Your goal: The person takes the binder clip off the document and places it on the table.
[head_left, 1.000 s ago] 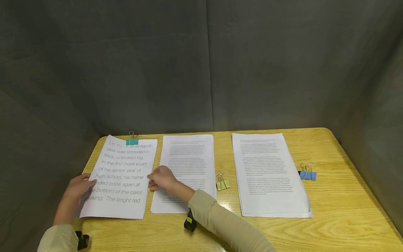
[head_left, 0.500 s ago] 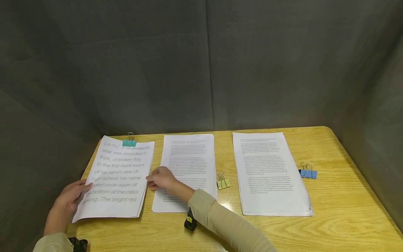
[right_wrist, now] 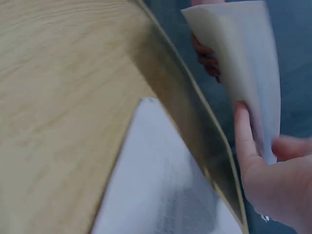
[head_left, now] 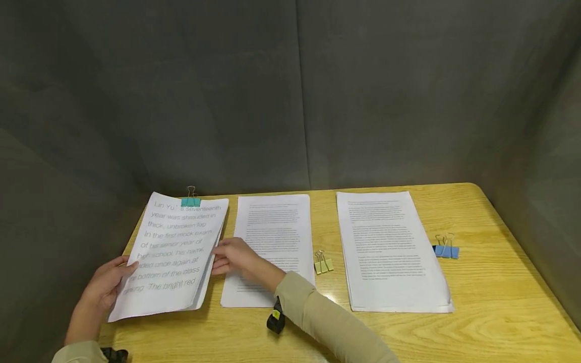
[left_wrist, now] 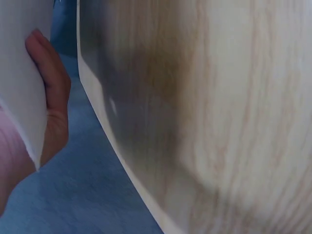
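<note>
A stack of large-print paper (head_left: 168, 247) tilts above the left side of the table, with a teal binder clip (head_left: 190, 201) on its top edge. My left hand (head_left: 103, 282) grips its left edge, thumb over the front and fingers behind. The right hand (head_left: 236, 257) holds the opposite edge, where the sheets part towards the lower corner. In the right wrist view, the paper (right_wrist: 243, 63) runs between the right hand's fingers (right_wrist: 245, 131) and thumb. Some left fingers (left_wrist: 51, 73) show around the paper in the left wrist view.
Two small-print paper stacks lie on the wooden table (head_left: 490, 292): a middle one (head_left: 272, 222) partly under my right forearm, and a right one (head_left: 386, 252). A yellow binder clip (head_left: 324, 266) lies between them, and a blue one (head_left: 447, 251) sits right of the right stack. A dark curtain (head_left: 290, 101) rises behind.
The large-print stack has lifted and tilted off the table, with my left hand moving slightly left and down with it. Its sheets have separated at the lower right corner.
</note>
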`<state>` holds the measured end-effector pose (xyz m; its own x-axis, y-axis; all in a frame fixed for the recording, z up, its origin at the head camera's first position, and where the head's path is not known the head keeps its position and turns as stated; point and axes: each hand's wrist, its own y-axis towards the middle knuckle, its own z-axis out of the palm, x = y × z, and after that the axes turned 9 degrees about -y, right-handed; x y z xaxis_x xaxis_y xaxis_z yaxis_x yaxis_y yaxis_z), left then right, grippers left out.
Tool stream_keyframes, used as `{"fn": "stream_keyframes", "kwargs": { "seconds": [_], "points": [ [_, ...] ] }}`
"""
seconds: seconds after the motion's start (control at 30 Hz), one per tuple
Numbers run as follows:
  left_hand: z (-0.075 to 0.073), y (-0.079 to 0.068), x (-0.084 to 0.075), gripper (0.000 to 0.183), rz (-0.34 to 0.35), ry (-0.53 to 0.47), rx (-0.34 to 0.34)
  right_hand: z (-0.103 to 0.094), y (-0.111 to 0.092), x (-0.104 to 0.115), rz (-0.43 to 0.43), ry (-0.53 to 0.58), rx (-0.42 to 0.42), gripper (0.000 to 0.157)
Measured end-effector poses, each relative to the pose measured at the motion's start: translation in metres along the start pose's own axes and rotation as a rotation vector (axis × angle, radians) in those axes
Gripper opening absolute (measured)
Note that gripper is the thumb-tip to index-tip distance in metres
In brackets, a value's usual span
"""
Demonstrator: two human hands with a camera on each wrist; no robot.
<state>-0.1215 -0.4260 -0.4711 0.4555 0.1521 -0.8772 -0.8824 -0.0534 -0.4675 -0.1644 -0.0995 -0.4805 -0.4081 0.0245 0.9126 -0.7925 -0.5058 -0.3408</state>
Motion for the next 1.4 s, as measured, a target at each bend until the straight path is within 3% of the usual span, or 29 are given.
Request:
{"fn": "stream_keyframes", "kwargs": {
  "seconds": [0.13, 0.23, 0.4, 0.53, 0.7, 0.93, 1.2, 1.4],
  "points": [
    [0.015, 0.005, -0.006, 0.046, 0.043, 0.093, -0.006, -0.012, -0.002, 0.012, -0.066, 0.017, -0.039, 0.022],
    [0.028, 0.006, -0.011, 0.054, 0.077, 0.157, -0.005, -0.024, -0.006, 0.019, -0.105, -0.039, -0.077, 0.02],
    [0.055, 0.005, -0.018, 0.034, 0.151, 0.196, 0.025, -0.047, -0.013, 0.026, -0.15, -0.141, -0.18, 0.043],
    [0.076, 0.002, -0.027, 0.022, 0.197, 0.178, 0.087, -0.068, -0.021, 0.035, -0.191, -0.218, -0.253, 0.049],
    [0.098, -0.003, -0.036, 0.029, 0.249, 0.233, 0.18, -0.09, -0.036, 0.048, -0.233, -0.263, -0.287, 0.044],
    [0.121, -0.003, -0.041, 0.039, 0.273, 0.304, 0.248, -0.114, -0.057, 0.06, -0.237, -0.239, -0.291, 0.043],
    [0.15, -0.006, -0.042, 0.043, 0.29, 0.307, 0.346, -0.142, -0.086, 0.063, -0.307, -0.243, -0.259, 0.045],
    [0.181, -0.001, -0.038, 0.042, 0.285, 0.27, 0.409, -0.169, -0.108, 0.063, -0.301, -0.209, -0.28, 0.047]
  ]
}}
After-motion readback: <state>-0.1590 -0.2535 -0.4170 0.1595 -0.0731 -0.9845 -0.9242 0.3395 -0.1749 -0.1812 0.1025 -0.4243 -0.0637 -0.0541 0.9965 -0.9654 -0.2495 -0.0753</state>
